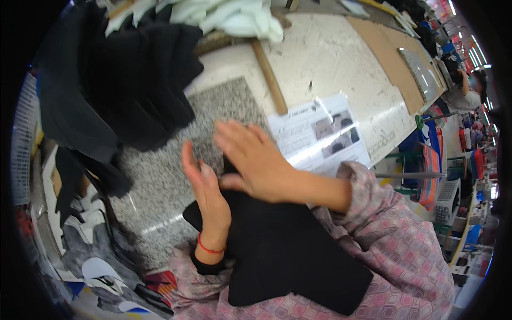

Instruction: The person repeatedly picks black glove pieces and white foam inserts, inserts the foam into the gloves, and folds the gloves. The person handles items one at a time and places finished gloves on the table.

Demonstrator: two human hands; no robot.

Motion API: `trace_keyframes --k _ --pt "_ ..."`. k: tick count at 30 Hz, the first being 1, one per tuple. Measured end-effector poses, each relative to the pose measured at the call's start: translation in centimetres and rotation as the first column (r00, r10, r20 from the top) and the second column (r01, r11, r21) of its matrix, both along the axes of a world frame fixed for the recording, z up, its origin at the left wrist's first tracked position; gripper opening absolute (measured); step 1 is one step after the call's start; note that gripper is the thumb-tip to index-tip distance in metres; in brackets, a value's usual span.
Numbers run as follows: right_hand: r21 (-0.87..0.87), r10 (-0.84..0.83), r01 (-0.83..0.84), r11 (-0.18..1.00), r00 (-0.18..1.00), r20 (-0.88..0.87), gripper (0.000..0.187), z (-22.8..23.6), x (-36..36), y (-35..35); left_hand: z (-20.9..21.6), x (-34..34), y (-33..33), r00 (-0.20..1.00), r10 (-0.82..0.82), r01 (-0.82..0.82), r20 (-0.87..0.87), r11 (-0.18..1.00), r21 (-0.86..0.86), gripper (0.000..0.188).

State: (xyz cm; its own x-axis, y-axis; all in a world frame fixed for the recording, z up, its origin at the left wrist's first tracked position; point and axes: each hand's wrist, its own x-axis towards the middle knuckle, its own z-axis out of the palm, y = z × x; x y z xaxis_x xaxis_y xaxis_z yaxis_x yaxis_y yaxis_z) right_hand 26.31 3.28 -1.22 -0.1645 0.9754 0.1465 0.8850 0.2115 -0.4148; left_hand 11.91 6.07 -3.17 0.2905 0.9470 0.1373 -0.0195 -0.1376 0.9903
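Observation:
A black flat fabric piece (288, 256) with curved, pointed edges lies across my lap, and its narrow end reaches up to the near side of the speckled granite slab (160, 176). My left hand (209, 197), with a red string at the wrist, stands on edge beside that narrow end, fingers stretched upward. Over the same end, my right hand (258, 162) is held flat with its fingers extended to the left. Part of the black piece shows dark between the two hands. Where the palms touch it is hidden.
A large stack of black pieces (122, 80) stands at the left, with white pieces (229, 18) behind it. A wooden handle (269, 77) and a plastic-covered printed sheet (320, 130) lie on the white table (330, 58). Grey shoe uppers (101, 266) sit lower left.

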Motion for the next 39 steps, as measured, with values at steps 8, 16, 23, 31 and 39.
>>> trace_keyframes --k 8,16,23,31,39 --pt "0.239 -0.064 0.061 0.969 0.998 0.006 0.063 -4.7 -0.5 -1.7 0.7 -1.8 1.1 0.883 0.051 0.104 0.466 0.948 -0.301 0.035" --pt "0.342 -0.037 0.038 0.939 0.999 -0.009 0.056 -3.9 -0.5 -1.5 9.6 -12.5 -15.9 0.906 0.198 0.217 -0.375 0.543 0.811 0.026" --pt "0.28 -0.092 0.08 0.957 0.995 0.029 0.055 -4.7 -0.3 -0.9 4.6 -8.3 -15.4 0.876 0.346 0.22 -0.337 0.335 0.916 0.036" --pt "0.249 -0.089 0.085 0.965 0.996 0.005 0.057 -5.6 -0.3 -0.9 7.1 -7.5 -15.5 0.785 0.375 0.394 -0.494 0.313 0.864 0.024" --pt "0.642 0.083 0.221 0.734 0.909 -0.408 0.034 3.5 0.3 1.3 13.3 -8.7 -11.3 0.81 0.564 0.031 -0.16 0.231 0.973 0.021"
